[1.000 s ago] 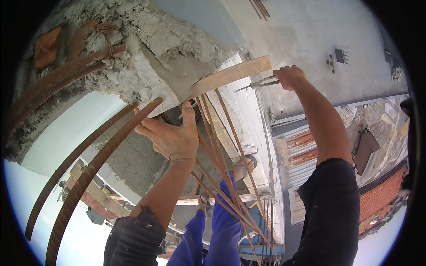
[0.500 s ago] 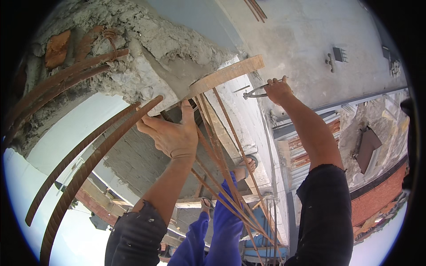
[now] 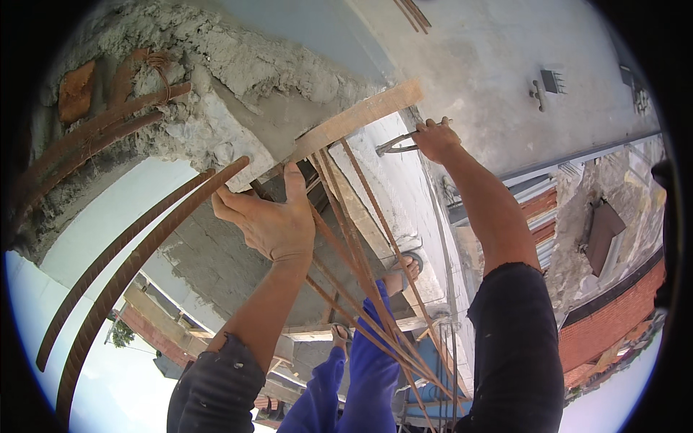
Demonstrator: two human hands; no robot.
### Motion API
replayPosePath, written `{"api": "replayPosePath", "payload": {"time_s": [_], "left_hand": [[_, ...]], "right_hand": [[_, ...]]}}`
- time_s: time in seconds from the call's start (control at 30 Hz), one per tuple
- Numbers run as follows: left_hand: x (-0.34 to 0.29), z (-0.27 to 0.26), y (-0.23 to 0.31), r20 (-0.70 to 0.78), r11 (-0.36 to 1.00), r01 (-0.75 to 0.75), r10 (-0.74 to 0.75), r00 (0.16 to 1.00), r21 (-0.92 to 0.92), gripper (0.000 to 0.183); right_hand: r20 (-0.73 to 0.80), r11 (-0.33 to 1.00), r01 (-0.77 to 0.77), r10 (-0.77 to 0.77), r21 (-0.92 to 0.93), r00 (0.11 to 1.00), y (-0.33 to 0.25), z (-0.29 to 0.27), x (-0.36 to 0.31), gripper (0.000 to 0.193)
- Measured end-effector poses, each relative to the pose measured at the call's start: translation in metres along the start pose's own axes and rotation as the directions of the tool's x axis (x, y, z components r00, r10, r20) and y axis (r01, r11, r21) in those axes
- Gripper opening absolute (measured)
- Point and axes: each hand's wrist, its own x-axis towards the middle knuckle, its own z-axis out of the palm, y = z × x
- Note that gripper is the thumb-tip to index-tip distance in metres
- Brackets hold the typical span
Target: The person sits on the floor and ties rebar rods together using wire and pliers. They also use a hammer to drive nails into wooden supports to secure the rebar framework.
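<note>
My right hand (image 3: 437, 140) is closed around the handles of a pair of metal pincers (image 3: 393, 147), their head pointing left beside the pale wall edge. My left hand (image 3: 271, 220) is bent up under the rough concrete edge (image 3: 234, 141), thumb raised just below the left end of a wooden strip (image 3: 361, 119). Its fingers curl behind a thick ribbed rebar (image 3: 155, 263), so their tips and whatever they grip are hidden. Several thin rusty rods (image 3: 354, 245) run down from under the strip, to the right of my left hand.
Bent rusty rebars (image 3: 101, 130) stick out of the broken concrete at left. My sandalled foot (image 3: 408, 267) stands on the white ledge (image 3: 426, 285). Lower ground with corrugated sheets (image 3: 538, 216) and a brick-red roof (image 3: 613, 317) lies at right. A grey slab (image 3: 491, 72) spreads beyond.
My right hand and the pincers have moved a little left and up in the picture. The whole view has shifted slightly left; my left hand keeps its place under the concrete edge.
</note>
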Motion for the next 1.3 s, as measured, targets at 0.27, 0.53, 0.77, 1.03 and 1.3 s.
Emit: {"api": "replayPosePath", "payload": {"time_s": [0.27,0.53,0.77,1.03,1.3], "left_hand": [[-0.001,0.001,-0.002,0.011,0.998,-0.004,0.005,1.0,-0.055,0.116],[0.001,0.001,-0.003,-0.043,0.998,-0.061,0.061,0.997,0.017,0.115],[-0.002,-0.001,-0.002,-0.004,0.998,-0.02,0.02,1.0,-0.054,0.113],[0.0,0.0,-0.001,-0.021,0.999,-0.031,0.03,0.999,-0.019,0.114],[0.001,-0.003,0.001,0.022,1.0,0.01,-0.01,1.0,0.006,0.114]], "right_hand": [[-0.102,0.992,-0.029,0.042,0.126,0.994,-0.002,0.028,-0.012,0.028],[-0.142,0.956,-0.192,0.227,0.224,0.963,-0.026,0.044,-0.024,0.027],[0.083,0.926,-0.232,0.217,0.299,0.973,-0.013,0.091,-0.049,0.039],[-0.131,0.968,-0.136,0.166,0.213,0.977,0.065,0.027,-0.043,0.032],[-0.031,0.999,-0.023,0.021,-0.049,0.999,0.045,-0.033,-0.03,0.04]]}}
